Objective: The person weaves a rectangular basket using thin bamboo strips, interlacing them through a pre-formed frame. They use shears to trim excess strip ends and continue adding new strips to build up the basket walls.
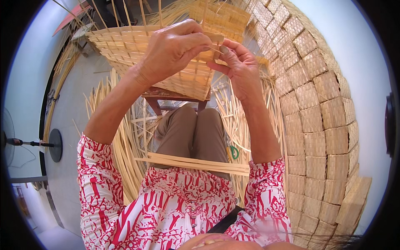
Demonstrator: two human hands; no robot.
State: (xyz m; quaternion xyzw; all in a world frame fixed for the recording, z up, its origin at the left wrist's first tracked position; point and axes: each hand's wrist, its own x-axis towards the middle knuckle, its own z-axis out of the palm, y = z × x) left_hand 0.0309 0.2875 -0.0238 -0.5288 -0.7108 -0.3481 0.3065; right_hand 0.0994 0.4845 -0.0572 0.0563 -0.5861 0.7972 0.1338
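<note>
A partly woven bamboo basket (125, 48) rests tilted on a small reddish-brown wooden stool (160, 92) before my knees, its loose upright strips poking up along the far rim. At the basket's upper right corner, my left hand (177, 46) is closed in a pinch on a thin bamboo strip (215, 49). My right hand (238, 66) pinches the same strip between thumb and fingers, just right of the corner. The fingertips of both hands are close together, and the left fingers hide part of the rim. Several flat bamboo strips (196, 163) lie across my lap.
Loose bamboo strips (121, 154) cover the floor on both sides of my legs. Green-handled scissors (234, 152) lie among those to the right. Stacked woven boxes (316, 125) line the right wall. A standing fan (55, 145) is at left. Another person's legs (112, 14) show at the back.
</note>
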